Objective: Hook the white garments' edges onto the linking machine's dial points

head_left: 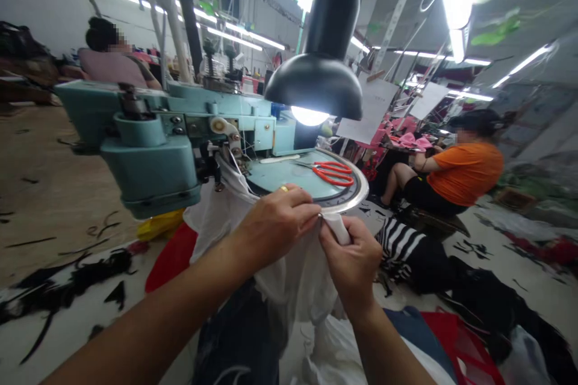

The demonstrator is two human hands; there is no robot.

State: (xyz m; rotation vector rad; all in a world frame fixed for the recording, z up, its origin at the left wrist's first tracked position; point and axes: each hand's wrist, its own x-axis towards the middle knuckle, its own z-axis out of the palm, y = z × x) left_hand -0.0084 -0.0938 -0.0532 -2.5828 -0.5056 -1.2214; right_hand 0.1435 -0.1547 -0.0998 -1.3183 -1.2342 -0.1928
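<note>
At the near rim of a round metal dial (360, 187) on a teal linking machine (151, 159), my left hand (282, 216) is closed, pinching the edge of a white knit fabric (293, 289). A ring shows on one of its fingers. Close beside it, my right hand (352, 252) grips a narrow folded white band (338, 228) between thumb and fingers. The fabric runs along the rim to the left and hangs down over my lap. Red-handled scissors (334, 173) lie on the dial's flat top, behind my hands.
A black lamp (316, 81) shines low over the dial. One person (112, 60) sits at back left, another in an orange top (469, 165) at right. Striped and black cloth (419, 252), a red bag (469, 343) and dark scraps (90, 277) lie around on the floor.
</note>
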